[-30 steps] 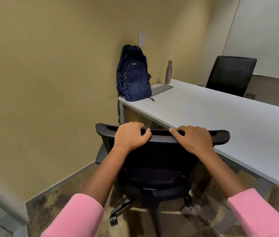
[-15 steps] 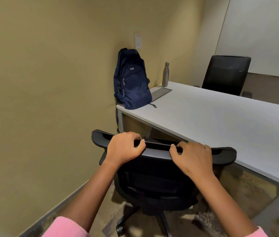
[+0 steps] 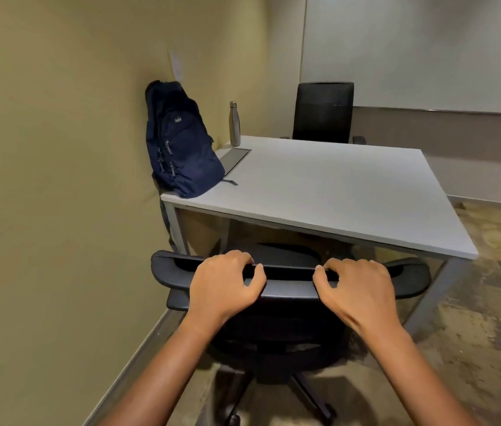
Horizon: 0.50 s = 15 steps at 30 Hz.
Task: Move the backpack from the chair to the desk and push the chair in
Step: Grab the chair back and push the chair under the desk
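Black chair (image 3: pixel 289 305) top edge: left hand (image 3: pixel 223 285) and right hand (image 3: pixel 356 289) grips are closing around it, seat sitting under table (image 3: pixel 335 192) edge; backpack (image 3: pixel 181 139) is resting on table.

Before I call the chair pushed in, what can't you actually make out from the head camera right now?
- Chair seat front: under the desk, whose top hides how far in it is.
- Chair base: backrest covers most; bottom edge cuts off the rest.
- Fingertips of left hand and right hand: curled over the top rail.
- Backpack logo: too small to read.
- Far chair: seat hidden behind desk.
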{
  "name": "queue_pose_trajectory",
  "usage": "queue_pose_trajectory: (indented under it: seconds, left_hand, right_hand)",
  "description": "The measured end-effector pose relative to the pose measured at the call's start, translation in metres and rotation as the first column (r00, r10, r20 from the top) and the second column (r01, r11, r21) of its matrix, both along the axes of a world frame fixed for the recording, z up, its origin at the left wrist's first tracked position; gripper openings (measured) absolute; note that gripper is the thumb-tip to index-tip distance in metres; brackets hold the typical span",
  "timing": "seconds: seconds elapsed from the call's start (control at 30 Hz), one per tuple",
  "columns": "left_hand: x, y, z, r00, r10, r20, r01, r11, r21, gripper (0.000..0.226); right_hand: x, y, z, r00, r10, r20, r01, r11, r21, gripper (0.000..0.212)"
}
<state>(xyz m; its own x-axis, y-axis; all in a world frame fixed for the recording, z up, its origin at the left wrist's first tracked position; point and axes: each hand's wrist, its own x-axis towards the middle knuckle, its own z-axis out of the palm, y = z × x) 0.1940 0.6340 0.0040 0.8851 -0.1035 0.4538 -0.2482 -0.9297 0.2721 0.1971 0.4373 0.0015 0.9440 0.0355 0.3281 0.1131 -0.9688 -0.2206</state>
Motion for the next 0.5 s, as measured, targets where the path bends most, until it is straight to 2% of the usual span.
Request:
queue_pose_trajectory:
  seconds: [0.17,0.33,0.5]
  left_hand:
    - [-0.008,0.031,0.004,0.994,-0.105,0.004,0.105,0.994,0.042,0.065]
    - [-0.002,0.055,0.009,0.984,-0.179,-0.020,0.179,0.982,0.052,0.073]
    - [0.017,0.063,0.008,0.983,-0.183,-0.013,0.183,0.983,0.029,0.073]
  right_hand:
    - [-0.023,0.032,0.001,0.999,-0.039,-0.022,0.038,0.999,-0.011,0.081]
    - [-0.028,0.052,0.006,0.998,0.004,-0.066,-0.005,1.000,-0.011,0.086]
    - [-0.016,0.062,0.010,0.996,-0.010,-0.089,0.011,1.000,0.011,0.063]
